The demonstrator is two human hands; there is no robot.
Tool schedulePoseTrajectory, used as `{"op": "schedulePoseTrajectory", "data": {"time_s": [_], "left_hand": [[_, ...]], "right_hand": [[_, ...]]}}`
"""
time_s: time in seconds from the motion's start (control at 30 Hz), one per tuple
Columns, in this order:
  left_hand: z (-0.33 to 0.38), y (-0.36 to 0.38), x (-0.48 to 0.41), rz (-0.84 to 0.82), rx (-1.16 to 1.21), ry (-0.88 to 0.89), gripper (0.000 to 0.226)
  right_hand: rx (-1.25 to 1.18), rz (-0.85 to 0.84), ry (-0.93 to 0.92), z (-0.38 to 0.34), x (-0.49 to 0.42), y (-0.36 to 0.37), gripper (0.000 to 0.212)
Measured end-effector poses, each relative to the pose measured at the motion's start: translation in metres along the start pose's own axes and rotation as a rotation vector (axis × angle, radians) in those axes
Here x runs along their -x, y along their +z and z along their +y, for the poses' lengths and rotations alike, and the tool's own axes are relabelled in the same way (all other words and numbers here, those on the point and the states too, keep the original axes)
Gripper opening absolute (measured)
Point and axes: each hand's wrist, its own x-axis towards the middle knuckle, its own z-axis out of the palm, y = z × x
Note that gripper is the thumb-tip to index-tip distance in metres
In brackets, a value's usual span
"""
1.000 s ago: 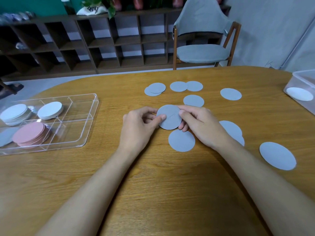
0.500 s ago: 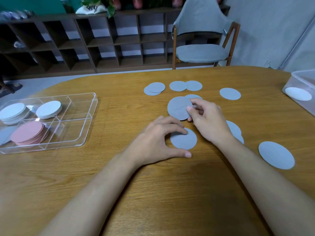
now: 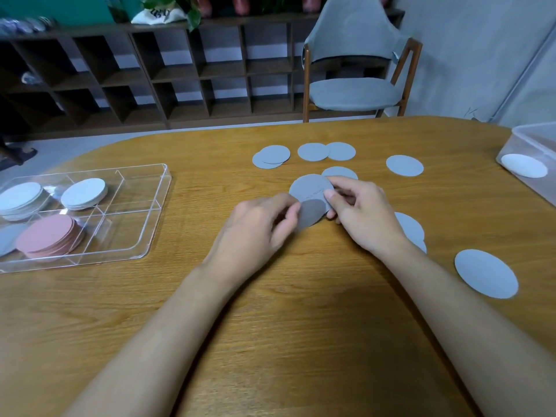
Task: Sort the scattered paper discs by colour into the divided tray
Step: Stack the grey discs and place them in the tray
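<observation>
Table [image 3: 270, 311]: scattered grey discs [image 3: 404, 165] lying far side & R. Divided tray [image 3: 156, 206] sitting well L, holding white + pink stacks. L hand [image 3: 255, 230], pressing a flat disc 0.5 s ago, is now pinching that lower disc [image 3: 311, 215] & sliding it under the upper disc [image 3: 310, 188] that the R hand [image 3: 361, 215] is pinching. Judging: greys being gathered into one stack; none going to the tray yet.

Honey-brown wood grain is shown across the oval wooden tabletop [image 3: 270, 326]. The round paper discs [image 3: 404, 165] right of the clear plastic divided tray [image 3: 156, 206] are coloured pale blue-grey. Inside the tray, white paper disc stacks [image 3: 84, 192] and a dusty-pink paper disc stack [image 3: 48, 236] are seen. Beyond the tray, the wooden cubby shelf [image 3: 180, 70] is stained dark brown.
</observation>
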Motion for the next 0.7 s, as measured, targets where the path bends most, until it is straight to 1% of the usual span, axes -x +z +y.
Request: {"op": "schedulePoseTrajectory", "data": {"time_s": [0.13, 0.27, 0.4, 0.53, 0.7], "left_hand": [[-0.0032, -0.0002, -0.0028, 0.034, 0.108, -0.157, 0.004], [-0.0052, 0.0014, -0.0035, 0.051, 0.180, -0.303, 0.010], [-0.0058, 0.0009, -0.0048, 0.076, 0.282, -0.423, 0.021], [-0.0076, 0.0032, -0.0044, 0.057, 0.303, -0.464, 0.023], [-0.0091, 0.0053, -0.0038, 0.086, 0.297, -0.480, 0.014]], "right_hand": [[-0.013, -0.024, 0.000, -0.0017, 0.0024, 0.0019, 0.029], [-0.027, -0.041, 0.032, -0.0019, 0.0020, 0.0019, 0.031], [-0.026, -0.078, 0.025, -0.0043, 0.0036, 0.0020, 0.032], [-0.023, -0.108, -0.003, -0.0059, 0.0048, 0.0030, 0.035], [-0.032, -0.133, 0.000, -0.0081, 0.0061, 0.0024, 0.035]]}}
